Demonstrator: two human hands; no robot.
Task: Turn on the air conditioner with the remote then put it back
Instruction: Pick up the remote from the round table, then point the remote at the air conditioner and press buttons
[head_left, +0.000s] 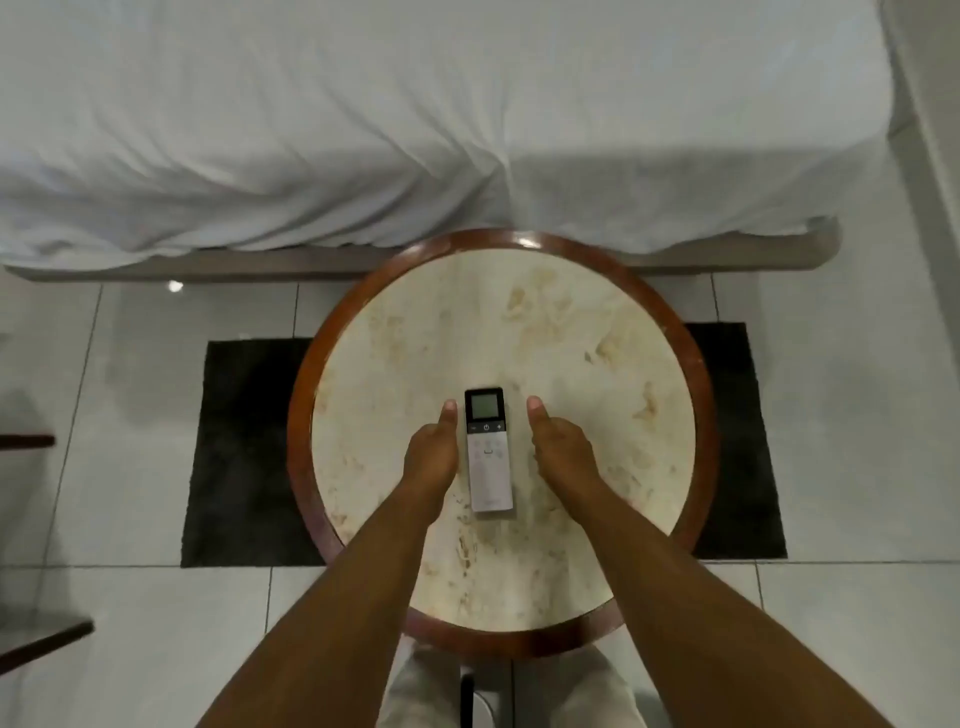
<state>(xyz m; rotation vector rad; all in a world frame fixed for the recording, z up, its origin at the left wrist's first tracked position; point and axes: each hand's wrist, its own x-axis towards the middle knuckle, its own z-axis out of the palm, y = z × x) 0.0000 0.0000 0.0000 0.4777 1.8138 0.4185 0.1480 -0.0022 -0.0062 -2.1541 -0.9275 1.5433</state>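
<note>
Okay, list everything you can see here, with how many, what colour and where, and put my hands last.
remote: one, white with a dark screen end, lying flat on the table, screen end toward the bed
table: one, round, cream marbled top with a reddish-brown wooden rim, centre of view
bed: one, white wrinkled sheet, across the far side
rug: one, black, on the floor under the table
floor: pale glossy tiles, all around
dark furniture edges: two, far left, too cropped to identify
left hand: one, beside the remote's left edge, thumb up; contact unclear
right hand: one, right of the remote, apart from it, thumb up
</note>
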